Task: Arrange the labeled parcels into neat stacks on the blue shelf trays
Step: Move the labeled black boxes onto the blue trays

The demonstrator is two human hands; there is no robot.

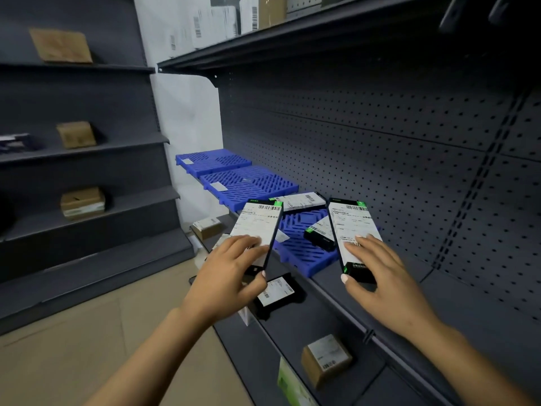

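My left hand (231, 271) grips a flat black parcel with a white label (257, 222), held in the air left of the nearest blue tray (301, 250). My right hand (377, 268) grips a second black labeled parcel (351, 227) over that tray's right side. On this tray lie a small black parcel (320, 232) and, at its far edge, another labeled parcel (298, 200). Two more blue trays (248, 183) (210, 159) sit further left along the shelf, bare apart from small stickers.
A black labeled parcel (278, 291) and a brown box (326, 358) lie on the lower shelf, another brown box (206, 225) further back. The pegboard back wall (380, 136) closes the shelf. Cardboard boxes (76, 134) sit on the left rack. White parcels (210, 24) stand on the top shelf.
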